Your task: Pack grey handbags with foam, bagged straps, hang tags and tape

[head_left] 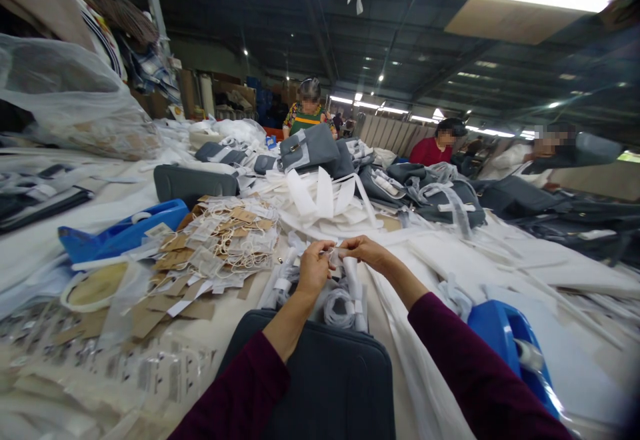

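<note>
A dark grey-blue bag (330, 377) lies in front of me, its wrapped straps stretching away from its far edge. Over those straps my left hand (315, 268) is closed in a pinch. Facing it, my right hand (366, 252) pinches as well, fingertips nearly meeting the left ones. Something small and pale is between them, too small to name. Just below the hands sits a coil of strap in translucent wrap (340, 308), with a white wrapped strap (356, 290) to its right.
At left are a pile of tags with strings (235, 240), a blue tape dispenser (125, 230) and a tape roll (95, 285). Another blue dispenser (513, 340) stands at right. White foam strips (320, 203) and grey bags (310, 147) lie beyond; several people work behind them.
</note>
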Motion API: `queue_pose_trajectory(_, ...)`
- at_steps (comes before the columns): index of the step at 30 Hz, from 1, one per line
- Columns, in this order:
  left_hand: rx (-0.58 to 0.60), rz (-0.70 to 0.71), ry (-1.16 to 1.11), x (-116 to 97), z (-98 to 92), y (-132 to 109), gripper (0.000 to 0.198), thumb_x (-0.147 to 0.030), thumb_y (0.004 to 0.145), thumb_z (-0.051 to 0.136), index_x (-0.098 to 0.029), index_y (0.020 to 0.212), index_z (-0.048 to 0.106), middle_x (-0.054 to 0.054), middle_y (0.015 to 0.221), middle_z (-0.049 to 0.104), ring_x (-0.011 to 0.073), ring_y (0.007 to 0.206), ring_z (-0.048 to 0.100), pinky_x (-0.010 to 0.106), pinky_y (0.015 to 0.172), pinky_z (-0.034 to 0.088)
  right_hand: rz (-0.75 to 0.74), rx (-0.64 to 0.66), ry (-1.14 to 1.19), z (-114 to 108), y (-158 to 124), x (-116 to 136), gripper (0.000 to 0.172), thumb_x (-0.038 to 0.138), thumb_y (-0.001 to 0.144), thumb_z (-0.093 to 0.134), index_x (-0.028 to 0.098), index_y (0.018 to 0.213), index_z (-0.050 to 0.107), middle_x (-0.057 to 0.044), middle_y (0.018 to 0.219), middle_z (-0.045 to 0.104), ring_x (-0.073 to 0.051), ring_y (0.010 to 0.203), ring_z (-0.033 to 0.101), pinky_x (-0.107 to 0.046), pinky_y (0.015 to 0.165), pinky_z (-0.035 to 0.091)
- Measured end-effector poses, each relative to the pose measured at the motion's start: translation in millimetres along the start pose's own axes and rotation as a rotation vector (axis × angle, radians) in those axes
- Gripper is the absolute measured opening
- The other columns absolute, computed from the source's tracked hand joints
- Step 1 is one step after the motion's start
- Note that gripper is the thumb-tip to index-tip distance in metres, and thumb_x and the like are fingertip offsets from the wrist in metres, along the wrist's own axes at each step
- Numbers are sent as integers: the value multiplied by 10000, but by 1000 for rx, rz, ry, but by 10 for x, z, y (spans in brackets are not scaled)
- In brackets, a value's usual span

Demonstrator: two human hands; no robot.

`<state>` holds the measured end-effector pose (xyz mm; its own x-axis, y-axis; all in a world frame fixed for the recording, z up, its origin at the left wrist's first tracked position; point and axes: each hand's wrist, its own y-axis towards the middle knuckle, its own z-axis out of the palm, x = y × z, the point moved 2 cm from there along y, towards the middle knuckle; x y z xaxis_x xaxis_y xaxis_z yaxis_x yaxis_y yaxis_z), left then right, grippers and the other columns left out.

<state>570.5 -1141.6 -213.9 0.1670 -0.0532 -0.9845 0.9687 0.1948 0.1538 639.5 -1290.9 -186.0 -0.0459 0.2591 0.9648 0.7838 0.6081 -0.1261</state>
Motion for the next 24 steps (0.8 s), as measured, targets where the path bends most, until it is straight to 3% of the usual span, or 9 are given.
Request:
queue_pose_trajectory(5,-22,-43,-44,6,15,3,189,-197,774,549,-172,961,542,29,901,582,112,559,618,158,333,435,-13,-19,36,64,28,13,246,358,605,772,155,653,641,54,512,503,-65,477,354,-239,491,207)
queue_pose_trajectory(10,-85,-85,-74,18,23,20,272,-171,745,578,-203,962,417,2,857,554,134,569,643,164,325,449,-57,-34,112,137,58,42,319,383,574,808,158,639,592,43,566,544,-85,538,435,-237,541,285)
queue_pose_trajectory(17,-45,-71,-138,-69,23,-23,127,-249,823,507,-186,930,485,9,885,569,109,573,630,198,401,520,-111,-115,206,216,65,85,350,412,586,810,172,655,566,51,596,537,-86,561,446,-242,588,338)
queue_pose_trajectory(24,-62,-41,-141,-45,-7,-27,129,-289,756,592,-171,803,566,-13,721,558,133,616,599,185,384,504,-35,-44,184,206,41,69,297,364,565,813,161,673,625,34,579,565,-93,517,446,-242,522,309)
